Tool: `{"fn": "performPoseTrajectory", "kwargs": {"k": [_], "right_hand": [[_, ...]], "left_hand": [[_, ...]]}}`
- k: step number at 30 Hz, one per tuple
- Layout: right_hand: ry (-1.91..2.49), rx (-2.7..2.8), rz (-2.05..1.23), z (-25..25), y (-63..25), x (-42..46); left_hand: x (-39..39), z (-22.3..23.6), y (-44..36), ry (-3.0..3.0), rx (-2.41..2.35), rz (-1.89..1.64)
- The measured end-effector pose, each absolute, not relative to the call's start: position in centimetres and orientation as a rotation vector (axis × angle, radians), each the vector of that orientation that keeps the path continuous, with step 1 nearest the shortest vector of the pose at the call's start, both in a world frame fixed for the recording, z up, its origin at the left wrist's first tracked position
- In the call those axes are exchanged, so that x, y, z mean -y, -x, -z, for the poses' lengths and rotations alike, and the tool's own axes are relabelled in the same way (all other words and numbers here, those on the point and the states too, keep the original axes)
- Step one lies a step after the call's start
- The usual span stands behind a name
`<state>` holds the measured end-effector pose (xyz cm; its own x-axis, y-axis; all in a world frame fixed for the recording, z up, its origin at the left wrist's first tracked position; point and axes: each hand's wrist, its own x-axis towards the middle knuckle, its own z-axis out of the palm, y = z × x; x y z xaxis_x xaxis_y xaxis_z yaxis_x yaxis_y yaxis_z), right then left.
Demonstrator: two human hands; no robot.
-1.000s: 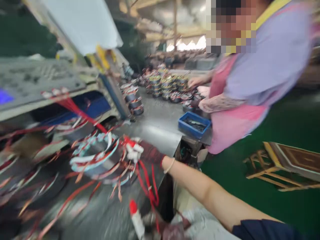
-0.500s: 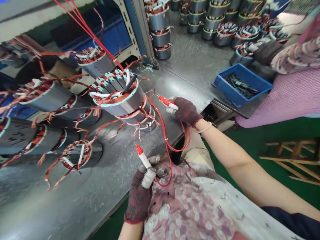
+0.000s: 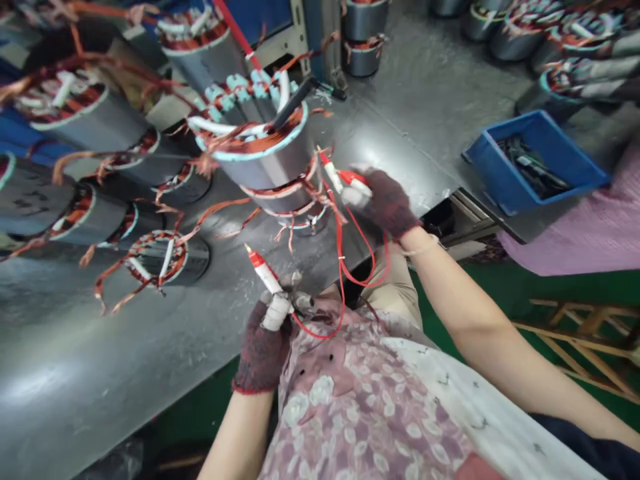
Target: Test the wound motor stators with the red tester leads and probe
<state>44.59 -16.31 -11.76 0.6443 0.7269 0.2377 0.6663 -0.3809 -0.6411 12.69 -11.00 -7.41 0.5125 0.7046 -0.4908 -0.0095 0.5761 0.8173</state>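
My left hand, in a dark red knit glove with white-wrapped fingertips, is closed around a red-and-white test probe. Its bare metal tip points up and away from me, over the bench edge. My gloved right hand grips another test probe, whose tip is at the copper leads on the right side of a stator; contact cannot be made out. A second red-and-white piece shows between those fingers. Red cables hang in loops from the probes. White sleeves and a black one lie across the stator's top.
More wound stators crowd the bench's left side, loose copper leads sticking out. A blue bin of small dark parts stands at the right edge. A co-worker's gloved hand touches a stator at upper right. A wooden stool is on the floor.
My right hand has brought its probe up to the stator's leads. My left hand has shifted slightly left and up with its probe. The view has moved closer to the stator.
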Motion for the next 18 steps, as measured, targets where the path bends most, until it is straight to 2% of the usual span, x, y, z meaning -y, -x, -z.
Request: {"fn": "performPoseTrajectory", "kwargs": {"k": [3,5,7,11,18], "right_hand": [[2.003,1.076,0.132,12.0,-40.8,20.1],[1.887,1.156,0.13,11.6,-37.8,22.0],[1.808,1.329,0.149,10.7,-35.0,22.7],[1.774,1.765,0.42,8.8,-32.3,21.3],[2.057,1.968,0.293,9.1,-33.0,20.3]], "left_hand": [[9.6,7.8,-12.9,-0.766,-0.919,-0.531],[8.1,8.2,-13.1,-0.718,-0.889,-0.527],[6.3,8.7,-13.4,-0.692,-0.851,-0.542],[4.0,8.9,-14.0,-0.656,-0.789,-0.678],[4.7,8.3,-13.3,-0.764,-0.736,-0.749]]}}
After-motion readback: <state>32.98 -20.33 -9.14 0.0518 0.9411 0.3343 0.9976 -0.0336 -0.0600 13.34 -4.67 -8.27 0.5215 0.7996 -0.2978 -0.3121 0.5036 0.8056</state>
